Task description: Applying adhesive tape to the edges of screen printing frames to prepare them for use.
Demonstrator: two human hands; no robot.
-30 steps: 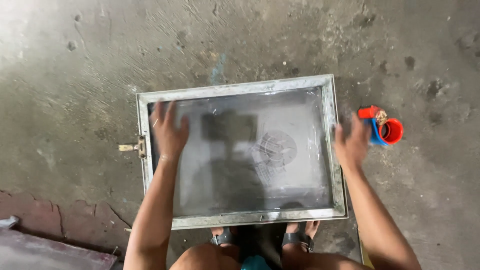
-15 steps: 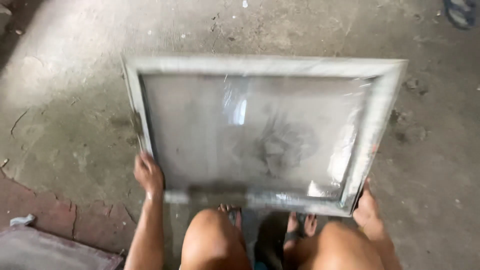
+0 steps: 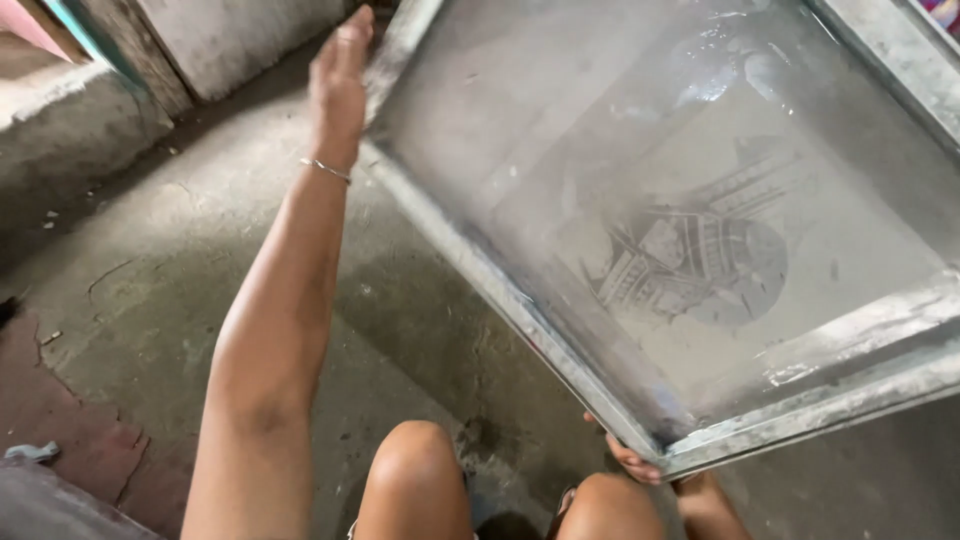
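One screen-printing frame (image 3: 480, 270) in view: grey metal border, wet mesh (image 3: 560, 150) stretched inside, one dark printed design (image 3: 695, 262) on the mesh, right of centre. Frame is lifted off the floor and tilted, its near corner low just above the knees, its far edge running out of the top of the shot; right side is cropped. Two hands on it. Left hand (image 3: 340, 80) is up at the frame's left edge, palm flat against the border, fingers extended and together, not curled around it: open, pressing rather than gripping. One thin bracelet (image 3: 325, 169) on that wrist. Right hand (image 3: 632, 462) is under the near bottom corner, mostly hidden by the frame; only fingers show, curled at the underside of the corner, so it looks closed on the frame, though the full grip is hidden. Two bare knees (image 3: 420, 450) at bottom centre, directly below the frame's low corner. Concrete floor (image 3: 200, 260) underneath, stained, with a darker wet patch below the frame. One concrete step or ledge (image 3: 70, 120) top left, next to a wall base. One strip of reddish brick paving (image 3: 60, 420) bottom left, with one small pale scrap (image 3: 30, 452) lying on it, well apart from both hands.
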